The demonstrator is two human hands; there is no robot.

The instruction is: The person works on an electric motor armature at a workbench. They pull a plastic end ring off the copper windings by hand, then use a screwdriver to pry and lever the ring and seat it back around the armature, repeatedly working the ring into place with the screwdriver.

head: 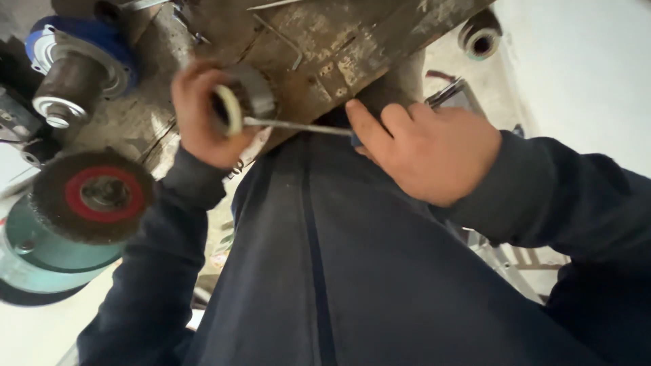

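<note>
Rusty, scratched metal bench top (352, 41) fills the upper middle of view, edge running diag. from lower left to upper right, right against my body. Pale wall on the right. Pale floor lower left.

On the left: a wire brush wheel (91, 196) w/ red centre disc, sat in front of a green motor housing (41, 254). Above it, a blue-flanged unit w/ a grey metal shaft (71, 64) sticking out toward me. Top right, a small round part w/ a dark hole (480, 35) near the bench edge. My dark jacket covers most of the lower frame and hides whatever's below the bench.

My left hand (200, 115) is at the bench edge, fingers wrapped round a small ribbed cylindrical part w/ a pale ring face (241, 102), gripping it firm. A thin metal rod (298, 126) runs from that part's centre across to my right hand (430, 152), which is closed round the rod's other end, thumb pressed fwd along it. A blue bit of handle shows just under the thumb. Both wrists bent in, sleeves to the wrist.
</note>
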